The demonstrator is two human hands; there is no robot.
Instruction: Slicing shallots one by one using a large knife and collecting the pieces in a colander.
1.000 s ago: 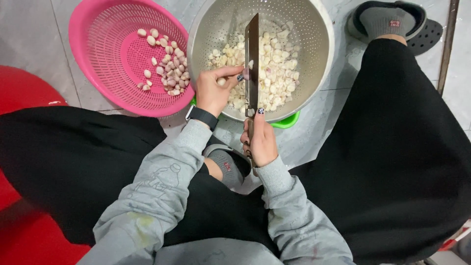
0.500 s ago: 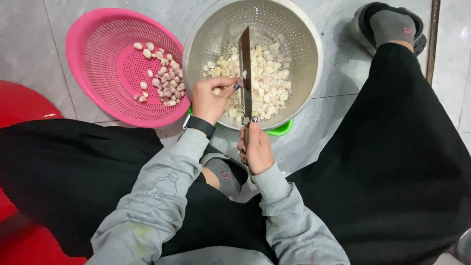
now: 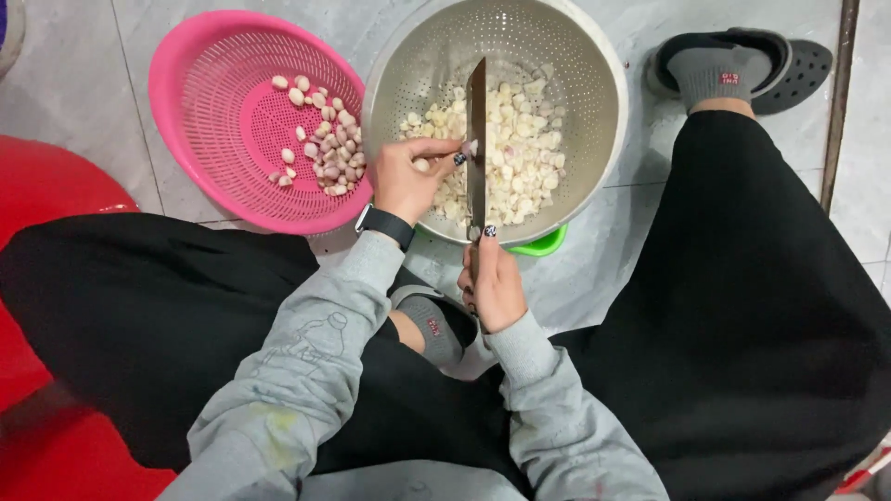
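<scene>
My right hand (image 3: 492, 283) grips the handle of a long knife (image 3: 477, 139), whose blade points away from me over a metal colander (image 3: 594, 74) holding several pale peeled garlic cloves (image 3: 524, 153). My left hand (image 3: 408, 176), with a black watch on its wrist, pinches a single clove (image 3: 471, 147) against the blade's left side. To the left stands a pink plastic basket (image 3: 213, 102) with several pinkish unpeeled cloves (image 3: 320, 139).
The bowls sit on a grey tiled floor (image 3: 74, 93). A green object (image 3: 543, 246) peeks out under the colander. My legs in black trousers spread to both sides; a foot in a grey sock and dark sandal (image 3: 733, 60) is at upper right. A red stool (image 3: 46, 195) stands at left.
The view has shifted slightly, so the bowls sit a little differently in frame. My left hand stays at the blade with a clove; the knife keeps its upright line over the colander.
</scene>
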